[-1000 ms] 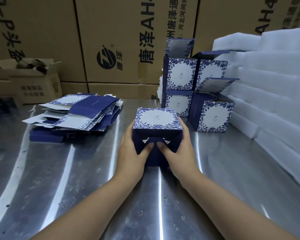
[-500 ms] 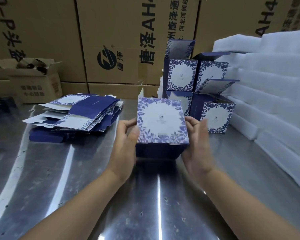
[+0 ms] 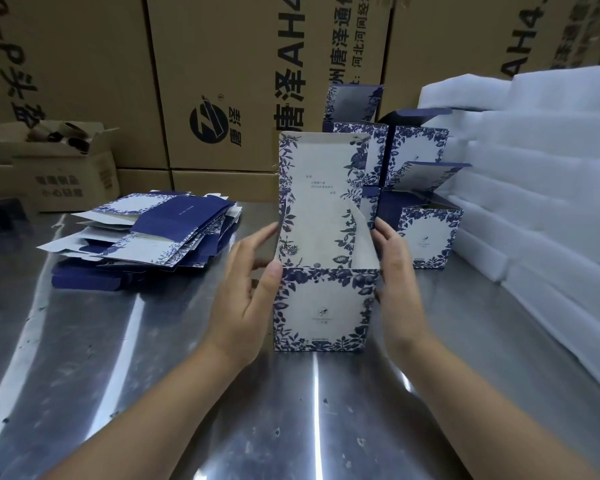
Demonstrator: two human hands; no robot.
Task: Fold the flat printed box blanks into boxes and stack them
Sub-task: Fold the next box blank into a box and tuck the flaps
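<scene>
Box [image 3: 321,308], printed with blue flowers on white, stood upright on the steel worktop [image 3: 118,375], its top open and its lid flap [image 3: 321,188] raised straight up at the far side. Both hands flanked it. Left hand [image 3: 245,296] kept a loose, open grip — thumb against the near left corner of the rim, fingers spread and straight beside the left wall, closed round nothing. Right hand [image 3: 397,282] lay along the right wall with straight fingers touching it, its grip likewise open. Left of the box, well apart, lay a slumped pile of flat blanks [image 3: 160,233]. Behind it to the right stood the finished boxes [image 3: 426,237], stacked in two tiers, several with lids up, just beside white foam sheets [image 3: 551,202]. Brown cartons [image 3: 222,64] lined the back — a small open carton [image 3: 66,174] sat at the far left.
</scene>
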